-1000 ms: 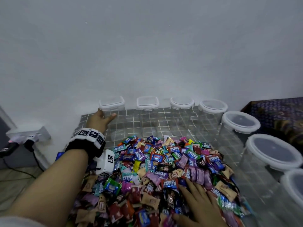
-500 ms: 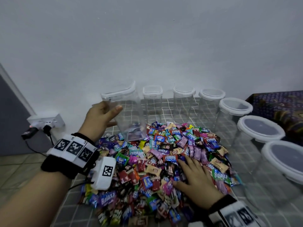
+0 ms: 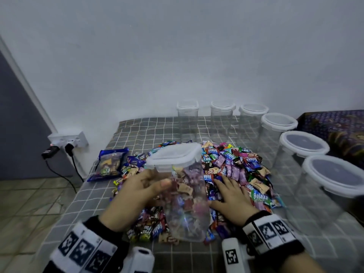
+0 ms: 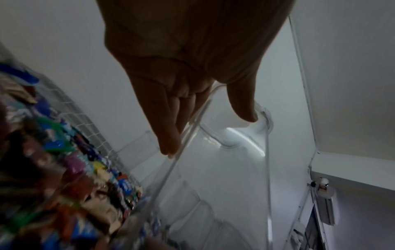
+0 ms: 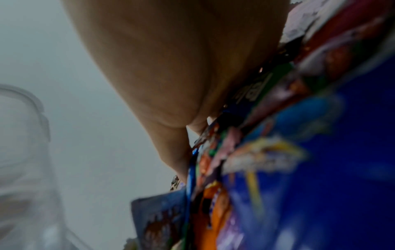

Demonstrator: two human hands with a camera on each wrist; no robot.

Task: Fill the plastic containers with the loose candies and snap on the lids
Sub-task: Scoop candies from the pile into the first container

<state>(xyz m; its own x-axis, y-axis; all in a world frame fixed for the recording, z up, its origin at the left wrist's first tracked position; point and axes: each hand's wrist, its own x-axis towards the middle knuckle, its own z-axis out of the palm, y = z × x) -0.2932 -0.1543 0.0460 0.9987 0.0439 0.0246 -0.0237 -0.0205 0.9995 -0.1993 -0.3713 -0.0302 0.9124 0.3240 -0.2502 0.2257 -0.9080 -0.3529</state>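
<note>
My left hand grips a tall clear square container with a white lid, held over the near side of the candy pile. In the left wrist view the fingers and thumb clasp the clear container. My right hand rests flat, fingers spread, on the wrapped candies just right of the container. In the right wrist view the palm lies against blurred candy wrappers. The held container looks empty; candies show through its walls.
Several empty lidded containers line the back and right side of the grey checked cloth. A blue candy bag lies left of the pile. A wall socket with plugs sits at the left, and a patterned fabric at the right.
My left hand took the leftmost square container from the back row, lifted it and brought it toward me over the pile. The right hand has stayed on the candies.
</note>
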